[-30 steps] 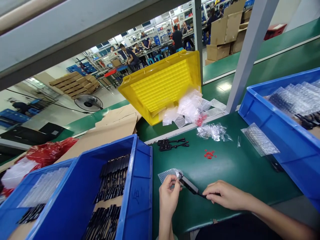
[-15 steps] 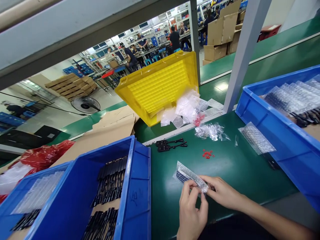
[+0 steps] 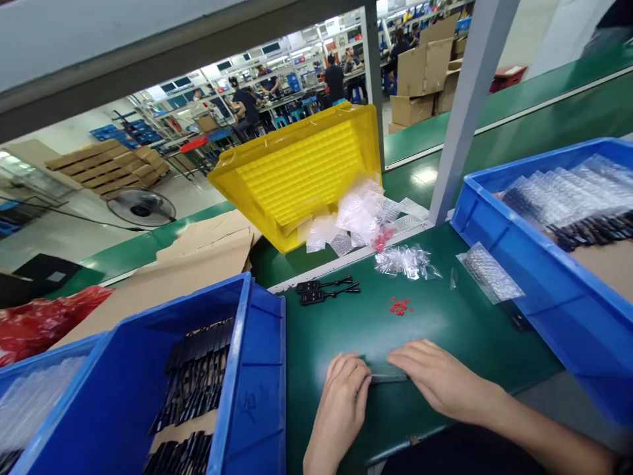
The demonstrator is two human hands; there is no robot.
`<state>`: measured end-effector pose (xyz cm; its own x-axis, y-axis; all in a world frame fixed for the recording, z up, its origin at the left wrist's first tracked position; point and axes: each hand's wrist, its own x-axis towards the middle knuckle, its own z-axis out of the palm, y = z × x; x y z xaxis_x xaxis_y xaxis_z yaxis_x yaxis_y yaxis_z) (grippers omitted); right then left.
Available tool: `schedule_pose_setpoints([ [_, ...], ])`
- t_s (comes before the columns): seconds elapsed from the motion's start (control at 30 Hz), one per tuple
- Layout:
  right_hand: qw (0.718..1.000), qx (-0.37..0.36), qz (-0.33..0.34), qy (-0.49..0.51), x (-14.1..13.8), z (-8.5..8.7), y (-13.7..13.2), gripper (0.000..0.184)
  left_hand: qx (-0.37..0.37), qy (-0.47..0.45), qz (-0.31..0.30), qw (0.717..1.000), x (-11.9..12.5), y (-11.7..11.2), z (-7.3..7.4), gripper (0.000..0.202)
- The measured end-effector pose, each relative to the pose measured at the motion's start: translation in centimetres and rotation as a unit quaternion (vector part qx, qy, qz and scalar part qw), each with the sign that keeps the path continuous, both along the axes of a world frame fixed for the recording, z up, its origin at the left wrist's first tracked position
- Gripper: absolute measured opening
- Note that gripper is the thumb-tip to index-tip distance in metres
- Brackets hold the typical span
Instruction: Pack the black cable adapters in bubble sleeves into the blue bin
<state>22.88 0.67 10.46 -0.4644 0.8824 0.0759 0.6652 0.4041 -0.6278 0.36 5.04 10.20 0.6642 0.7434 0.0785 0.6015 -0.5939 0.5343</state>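
A clear bubble-wrap bag (image 3: 388,375) is stretched between my two hands near the front of the green table. It shows as a thin, motion-blurred strip, so its contents cannot be made out. My left hand (image 3: 341,396) has its fingers curled around the left end. At the right end, my right hand (image 3: 440,377) grips with its fingers pressed together, thumb hidden. Beyond them lies a small group of red rings (image 3: 399,307). Two black devices with short cables (image 3: 312,297) rest farther left. Small clear plastic bags (image 3: 408,261) form a pile behind the rings.
Blue bins (image 3: 270,343) with rows of black cabled devices (image 3: 198,369) stand at the left. Another blue bin (image 3: 524,264) at the right holds bubble-wrapped ones. A bubble-wrap bag (image 3: 490,274) lies beside it. Behind, a yellow crate (image 3: 297,178) leans over loose bubble-wrap sheets (image 3: 363,208).
My hands have moved apart and lower, from pinching together at one end of the tilted bag to holding its opposite ends level. The view has shifted slightly right.
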Motion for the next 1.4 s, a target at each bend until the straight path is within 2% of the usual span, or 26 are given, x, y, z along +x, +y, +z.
schedule_pose_setpoints([
  [0.2, 0.995, 0.023, -0.024, -0.096, -1.6, 1.5, 0.2, 0.011, 0.132, -0.102, -0.065, 0.984, 0.6, 0.9, -1.2, 0.014],
  [0.23, 0.994, 0.021, -0.035, -0.102, -1.3, 1.8, 0.3, 0.012, 0.161, -0.12, -0.054, 0.978, 0.6, 1.2, -1.2, 0.016],
  [0.3, 0.993, 0.019, -0.072, -0.09, 0.1, 2.5, 0.6, 0.016, 0.215, -0.154, 0.014, 0.964, 0.5, 1.8, -1.2, 0.023],
  [0.37, 0.987, 0.024, -0.146, -0.061, 2.5, 3.3, 0.8, 0.02, 0.245, -0.176, 0.094, 0.949, 0.1, 2.5, -1.1, 0.027],
  [0.4, 0.98, 0.029, -0.194, -0.046, 3.9, 3.5, 1.0, 0.021, 0.25, -0.18, 0.11, 0.945, -0.1, 2.9, -1.1, 0.027],
  [0.47, 0.954, 0.047, -0.296, -0.027, 6.9, 3.6, 1.4, 0.022, 0.249, -0.177, 0.092, 0.948, -0.5, 3.7, -1.3, 0.026],
  [0.57, 0.892, 0.08, -0.438, -0.072, 10.9, 2.3, 2.4, 0.021, 0.235, -0.163, 0.045, 0.957, -0.6, 4.8, -2.3, 0.021],
  [0.63, 0.85, 0.084, -0.504, -0.128, 12.9, 0.8, 3.1, 0.02, 0.209, -0.155, 0.056, 0.964, -0.2, 5.0, -3.4, 0.017],
  [0.7, 0.823, 0.075, -0.537, -0.167, 14.3, -0.7, 3.5, 0.019, 0.166, -0.143, 0.087, 0.972, 0.3, 5.0, -4.5, 0.019],
  [0.8, 0.805, 0.07, -0.556, -0.195, 15.2, -2.1, 3.6, 0.019, 0.107, -0.131, 0.127, 0.977, 0.6, 5.1, -5.9, 0.027],
  [0.9, 0.79, 0.095, -0.566, -0.218, 14.9, -2.4, 3.5, 0.028, 0.082, -0.126, 0.123, 0.981, 0.1, 5.4, -6.6, 0.027],
  [0.97, 0.807, 0.123, -0.534, -0.221, 14.1, -2.5, 3.9, 0.031, 0.073, -0.116, 0.107, 0.985, -0.3, 5.7, -6.9, 0.025],
  [1.1, 0.878, 0.101, -0.406, -0.232, 12.2, -3.5, 5.7, 0.032, 0.064, -0.116, 0.12, 0.984, -0.4, 5.6, -7.2, 0.027],
  [1.23, 0.885, 0.084, -0.393, -0.237, 11.8, -4.8, 7.9, 0.027, 0.083, -0.112, 0.109, 0.984, -0.3, 5.5, -7.3, 0.026],
  [1.3, 0.891, 0.087, -0.385, -0.225, 12.2, -5.0, 8.7, 0.025, 0.106, -0.106, 0.091, 0.984, -0.3, 5.6, -7.1, 0.024],
  [1.4, 0.899, 0.087, -0.378, -0.205, 12.7, -4.8, 10.0, 0.026, 0.138, -0.116, 0.096, 0.979, -0.2, 5.6, -6.6, 0.023],
])
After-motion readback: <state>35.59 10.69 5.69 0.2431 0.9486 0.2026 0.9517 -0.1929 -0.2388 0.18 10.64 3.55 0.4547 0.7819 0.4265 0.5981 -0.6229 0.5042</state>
